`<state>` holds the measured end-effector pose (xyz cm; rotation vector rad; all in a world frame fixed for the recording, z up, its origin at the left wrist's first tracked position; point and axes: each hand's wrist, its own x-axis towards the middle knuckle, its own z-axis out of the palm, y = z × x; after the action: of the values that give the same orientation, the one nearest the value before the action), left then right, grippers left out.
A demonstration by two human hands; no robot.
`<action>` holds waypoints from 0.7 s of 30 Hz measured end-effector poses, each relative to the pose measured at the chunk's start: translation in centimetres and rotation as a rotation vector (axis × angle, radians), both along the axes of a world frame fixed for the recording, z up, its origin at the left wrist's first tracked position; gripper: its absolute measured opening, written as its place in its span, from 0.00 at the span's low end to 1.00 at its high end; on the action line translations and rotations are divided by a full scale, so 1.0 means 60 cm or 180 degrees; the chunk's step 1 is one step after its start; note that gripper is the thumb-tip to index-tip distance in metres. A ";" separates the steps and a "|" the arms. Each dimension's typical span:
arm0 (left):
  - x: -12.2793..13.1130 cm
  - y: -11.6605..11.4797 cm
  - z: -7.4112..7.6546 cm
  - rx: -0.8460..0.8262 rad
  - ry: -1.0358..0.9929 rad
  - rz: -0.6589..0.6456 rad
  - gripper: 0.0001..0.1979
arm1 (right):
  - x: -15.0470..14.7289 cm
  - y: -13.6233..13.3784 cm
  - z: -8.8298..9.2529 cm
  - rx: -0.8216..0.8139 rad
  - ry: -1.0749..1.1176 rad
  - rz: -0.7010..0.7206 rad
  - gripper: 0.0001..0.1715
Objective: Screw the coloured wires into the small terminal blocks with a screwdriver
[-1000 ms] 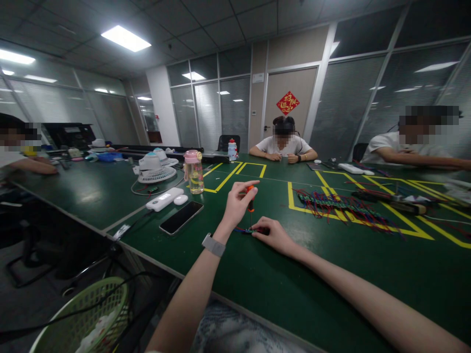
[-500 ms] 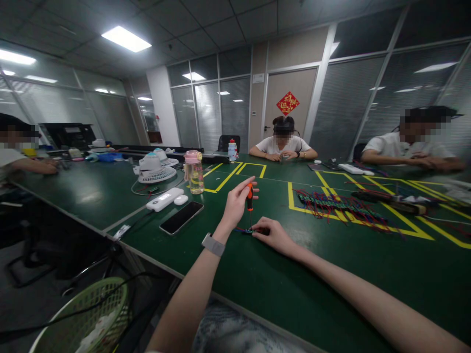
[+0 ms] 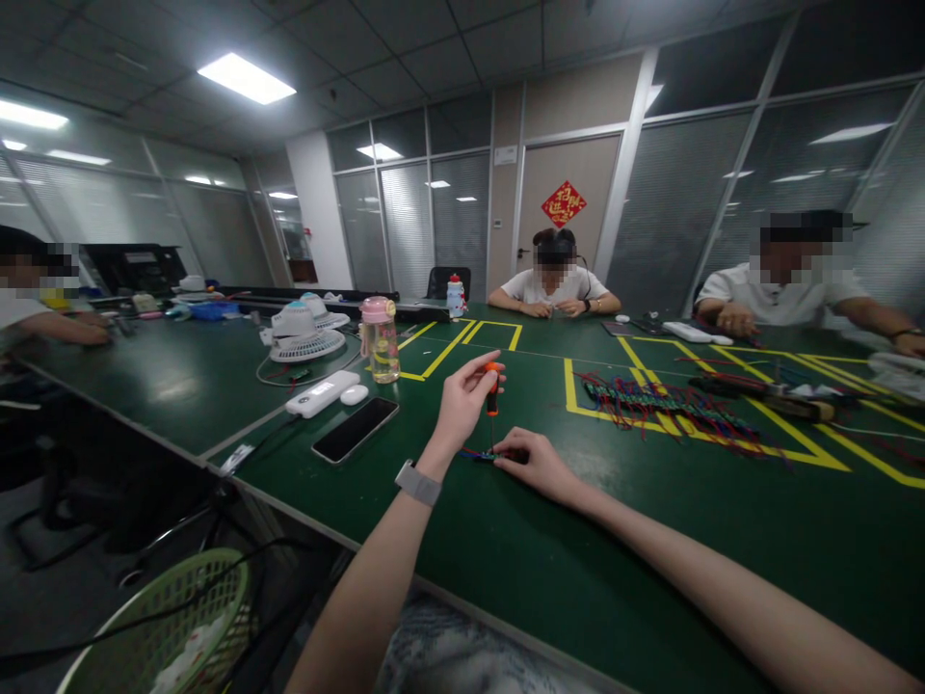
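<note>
My left hand [image 3: 462,403] grips an orange and black screwdriver [image 3: 492,397] by its handle, thumb and fingers around it. The screwdriver stands upright, its thin shaft pointing down at a small circuit board [image 3: 486,456] on the green table [image 3: 520,578]. My right hand [image 3: 536,463] pinches the board's right side and pins it to the table. Red and blue wires come out at the board's left end. My right fingers hide part of the board, so the exact spot under the screwdriver's tip cannot be made out.
A row of wired boards [image 3: 665,403] lies within yellow tape at the right. Left of my hands are a phone [image 3: 356,430], a white power strip [image 3: 324,393], a pink-lidded bottle [image 3: 380,339] and white fans [image 3: 307,333]. A green basket [image 3: 231,578] stands below the table edge. Several people sit around.
My left fingers have shifted slightly on the screwdriver's handle. My right hand and the board stay in place. The person at the right has moved their arms apart.
</note>
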<state>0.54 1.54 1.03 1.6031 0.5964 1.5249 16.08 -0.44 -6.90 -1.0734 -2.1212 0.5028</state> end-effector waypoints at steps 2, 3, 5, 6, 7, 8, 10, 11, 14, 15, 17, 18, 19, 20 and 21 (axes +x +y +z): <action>-0.002 -0.003 0.002 0.0153 0.0228 0.0287 0.16 | 0.000 -0.001 0.001 0.0009 0.0012 0.0011 0.09; -0.003 -0.003 0.003 0.0225 0.0313 0.0397 0.15 | 0.000 -0.001 0.002 0.0006 0.0021 0.0017 0.09; -0.004 -0.004 0.005 0.0279 0.0306 0.0416 0.13 | 0.000 -0.002 0.003 -0.0004 0.0038 0.0015 0.09; -0.003 -0.003 0.004 0.0231 0.0217 0.0302 0.14 | 0.000 -0.002 0.003 -0.0013 0.0038 0.0014 0.09; -0.002 -0.003 0.004 0.0148 0.0108 0.0133 0.15 | 0.000 -0.002 0.003 -0.0020 0.0036 0.0011 0.09; -0.001 -0.002 0.003 0.0052 0.0005 -0.0049 0.16 | -0.001 -0.002 0.004 -0.0024 0.0032 0.0009 0.09; 0.001 -0.002 0.002 -0.0094 -0.0076 -0.0261 0.18 | -0.001 -0.002 0.004 -0.0020 0.0021 0.0011 0.09; 0.001 -0.002 0.002 -0.0090 -0.0028 -0.0220 0.19 | -0.001 -0.002 0.003 -0.0012 0.0020 0.0006 0.09; -0.001 -0.003 0.003 0.0176 0.0254 0.0217 0.16 | -0.002 -0.001 0.002 0.0011 0.0022 -0.0008 0.09; -0.002 -0.003 0.003 0.0254 0.0316 0.0321 0.14 | -0.002 -0.001 0.002 0.0012 0.0026 -0.0011 0.09; -0.003 -0.003 0.003 0.0278 0.0280 0.0279 0.14 | -0.002 -0.001 0.002 0.0004 0.0017 -0.0009 0.09; -0.003 -0.002 0.003 0.0212 0.0207 0.0139 0.15 | -0.003 -0.001 0.003 -0.0003 0.0008 -0.0012 0.09; -0.002 -0.002 0.003 0.0121 0.0132 -0.0025 0.16 | -0.003 -0.001 0.003 -0.0006 -0.0002 -0.0016 0.09; -0.001 -0.001 0.002 0.0034 0.0069 -0.0161 0.17 | -0.003 -0.001 0.003 -0.0007 -0.0009 -0.0017 0.09; -0.001 -0.001 0.002 -0.0029 0.0043 -0.0225 0.18 | -0.003 -0.001 0.003 -0.0004 -0.0011 -0.0020 0.09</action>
<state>0.50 1.46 1.12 1.6121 0.5476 1.4588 15.93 -0.50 -6.71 -1.0820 -2.1201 0.4999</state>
